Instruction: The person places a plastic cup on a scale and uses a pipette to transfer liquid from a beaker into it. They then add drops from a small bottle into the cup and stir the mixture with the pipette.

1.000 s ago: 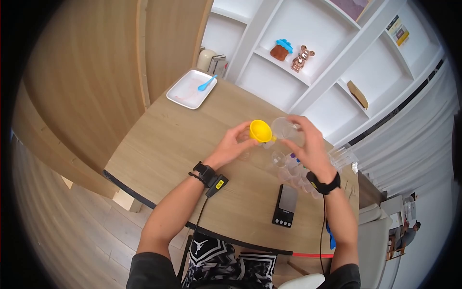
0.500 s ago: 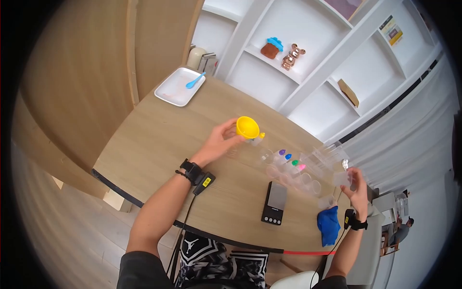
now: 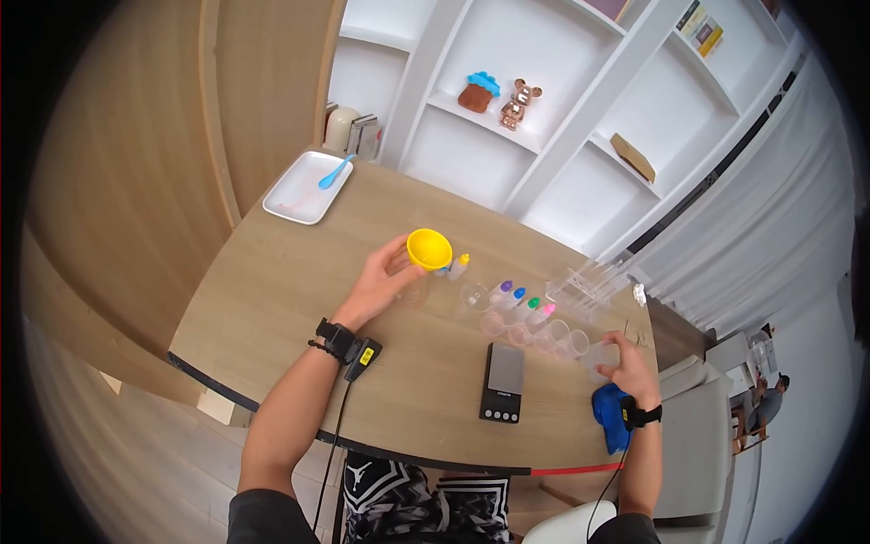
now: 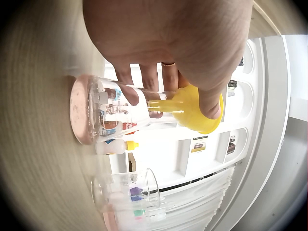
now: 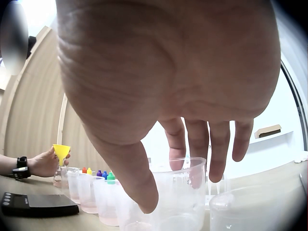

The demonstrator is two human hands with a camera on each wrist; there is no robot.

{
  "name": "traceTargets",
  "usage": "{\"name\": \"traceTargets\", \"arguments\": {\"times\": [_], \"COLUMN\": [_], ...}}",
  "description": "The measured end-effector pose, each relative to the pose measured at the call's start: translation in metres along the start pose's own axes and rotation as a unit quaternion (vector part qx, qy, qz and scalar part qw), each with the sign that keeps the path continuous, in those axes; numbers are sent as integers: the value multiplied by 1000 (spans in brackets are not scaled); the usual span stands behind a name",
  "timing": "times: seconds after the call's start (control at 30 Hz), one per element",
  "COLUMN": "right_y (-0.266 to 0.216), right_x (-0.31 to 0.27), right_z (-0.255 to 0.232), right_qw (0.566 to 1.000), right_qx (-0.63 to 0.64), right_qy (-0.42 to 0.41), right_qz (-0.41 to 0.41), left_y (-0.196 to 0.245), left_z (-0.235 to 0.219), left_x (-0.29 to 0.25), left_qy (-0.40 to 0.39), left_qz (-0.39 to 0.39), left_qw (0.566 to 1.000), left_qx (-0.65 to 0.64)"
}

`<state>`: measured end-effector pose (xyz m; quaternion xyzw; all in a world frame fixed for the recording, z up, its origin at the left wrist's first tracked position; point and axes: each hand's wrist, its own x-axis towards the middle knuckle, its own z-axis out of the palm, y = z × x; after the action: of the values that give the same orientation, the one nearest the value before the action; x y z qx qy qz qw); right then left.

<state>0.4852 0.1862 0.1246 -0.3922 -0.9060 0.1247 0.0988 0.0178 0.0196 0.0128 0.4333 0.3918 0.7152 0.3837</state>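
Observation:
My left hand [image 3: 373,288] holds a yellow funnel [image 3: 429,249] upright, thumb against its cone. In the left wrist view the funnel's stem sits inside the neck of a clear glass flask [image 4: 137,98], with fingers behind that neck. Pale pink liquid [image 4: 81,110] lies in the flask's base, which stands on the table. Over at the right of the table, my right hand [image 3: 632,372] holds a clear plastic cup [image 5: 185,207], thumb on one side and fingers on the other. This cup is low, at the end of a row of similar cups [image 3: 557,335].
A black digital scale [image 3: 502,381] lies in front of the cups. Behind them stand several dropper bottles [image 3: 518,299] and a clear rack [image 3: 584,288]. A blue cloth [image 3: 609,419] lies near the right edge. A white tray [image 3: 288,216] with a blue spoon [image 3: 335,172] is at the far left.
My right hand has carried the plastic cup away from beside the funnel to the table's right side and lowered it by the cup row. My left hand keeps holding the funnel.

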Motion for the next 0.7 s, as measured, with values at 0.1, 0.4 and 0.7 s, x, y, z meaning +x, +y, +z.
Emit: {"name": "traceTargets", "arguments": {"times": [0.1,0.4,0.7], "right_y": [13,21,-5], "right_x": [1,7,22], "right_z": [11,14,30], "right_qw": [1000,999,996], "right_qx": [-4,-12,-48], "right_qy": [-18,-36,14], "right_qz": [4,-8,-75], "left_y": [-2,-4,-4], "left_z": [0,-1,-1], "left_x": [0,1,0], "left_qy": [0,-4,0], "left_qz": [3,8,6], "left_qw": [1000,1000,1000], "left_qx": [-9,-9,-2]}}
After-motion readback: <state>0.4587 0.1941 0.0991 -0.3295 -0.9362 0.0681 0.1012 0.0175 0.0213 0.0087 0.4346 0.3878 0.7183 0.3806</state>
